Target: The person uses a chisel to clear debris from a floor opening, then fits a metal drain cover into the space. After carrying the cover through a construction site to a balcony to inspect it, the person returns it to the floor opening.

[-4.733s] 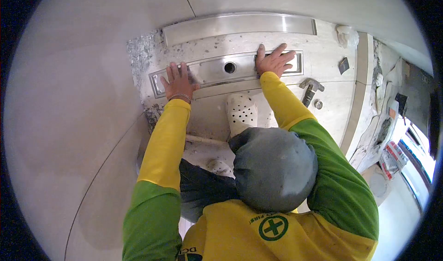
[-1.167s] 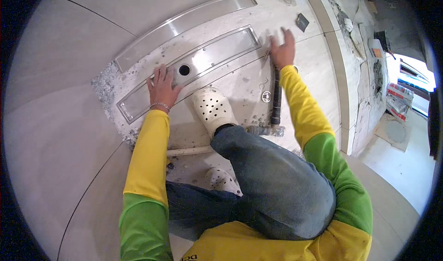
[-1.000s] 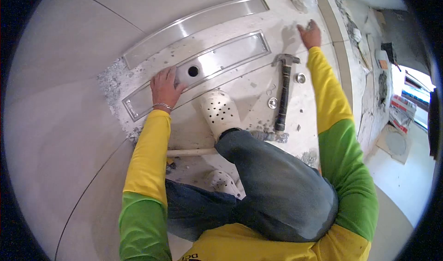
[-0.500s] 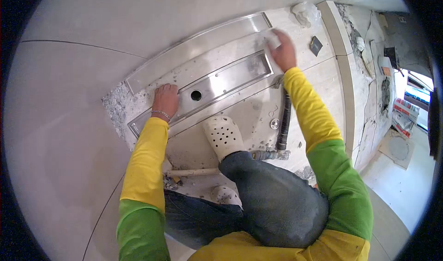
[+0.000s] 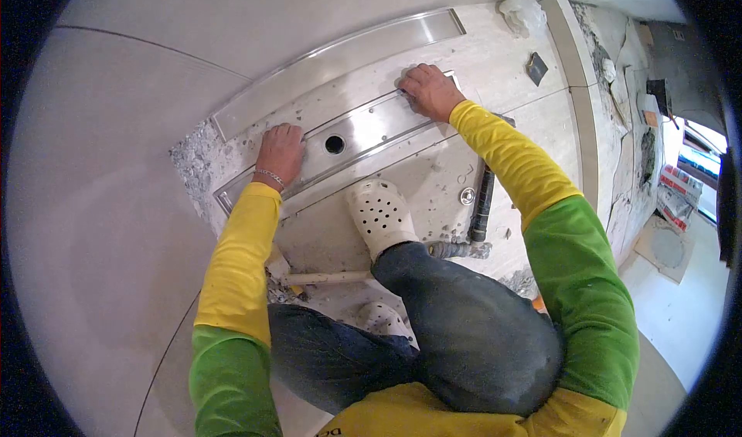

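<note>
A long metal drain tray [image 5: 362,132] with a round dark hole [image 5: 335,144] lies slantwise on the tiled floor. My left hand [image 5: 279,156], with a chain bracelet at the wrist, rests across its left part, fingers together over the far rim. My right hand [image 5: 431,92] is on the tray near its right end, fingers curled over the far edge. What either hand's fingertips press on is partly hidden. Beyond the tray, a second long metal strip [image 5: 348,62] lies along the wall.
My white clog [image 5: 381,214] stands just in front of the tray. A hammer with a black grip [image 5: 481,205] lies to its right, beside a small round metal piece [image 5: 467,197]. A plastic bag [image 5: 522,15] and dark square piece [image 5: 536,68] lie at upper right. Rubble [image 5: 197,163] borders the left end.
My right hand has moved left from beyond the tray's right end onto its far edge, and its fingers have curled. My left hand has stayed on the tray's left part.
</note>
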A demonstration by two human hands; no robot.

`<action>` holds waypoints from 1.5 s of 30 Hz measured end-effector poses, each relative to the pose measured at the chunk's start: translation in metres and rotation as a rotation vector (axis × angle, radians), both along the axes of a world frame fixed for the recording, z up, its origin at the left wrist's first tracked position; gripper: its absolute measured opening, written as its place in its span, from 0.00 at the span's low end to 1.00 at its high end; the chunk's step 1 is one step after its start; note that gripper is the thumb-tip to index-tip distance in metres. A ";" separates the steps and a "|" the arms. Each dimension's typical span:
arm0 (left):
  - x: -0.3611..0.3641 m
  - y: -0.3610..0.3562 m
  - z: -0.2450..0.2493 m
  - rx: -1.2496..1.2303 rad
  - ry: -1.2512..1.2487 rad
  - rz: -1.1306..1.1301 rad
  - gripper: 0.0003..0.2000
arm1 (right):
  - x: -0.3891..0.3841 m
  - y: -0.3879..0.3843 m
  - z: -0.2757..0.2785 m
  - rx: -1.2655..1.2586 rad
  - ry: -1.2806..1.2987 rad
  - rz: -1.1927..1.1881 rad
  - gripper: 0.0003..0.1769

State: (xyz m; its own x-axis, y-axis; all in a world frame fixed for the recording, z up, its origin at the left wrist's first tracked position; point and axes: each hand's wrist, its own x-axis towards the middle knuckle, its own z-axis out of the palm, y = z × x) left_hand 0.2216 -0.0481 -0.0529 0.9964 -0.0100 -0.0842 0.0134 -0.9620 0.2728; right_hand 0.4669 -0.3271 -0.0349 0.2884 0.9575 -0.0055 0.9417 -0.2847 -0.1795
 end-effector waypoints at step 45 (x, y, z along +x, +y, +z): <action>-0.315 -0.061 0.573 -0.190 0.853 -0.075 0.20 | -0.349 -0.297 0.644 0.020 1.082 -1.635 0.23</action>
State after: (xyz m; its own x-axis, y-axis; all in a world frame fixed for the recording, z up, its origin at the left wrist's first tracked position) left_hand -0.0930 -0.1088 0.5206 0.5905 -0.1623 -0.7906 0.2245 -0.9079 0.3541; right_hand 0.1182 -0.6239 0.6094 0.6334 -0.1781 -0.7530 -0.6693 -0.6145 -0.4177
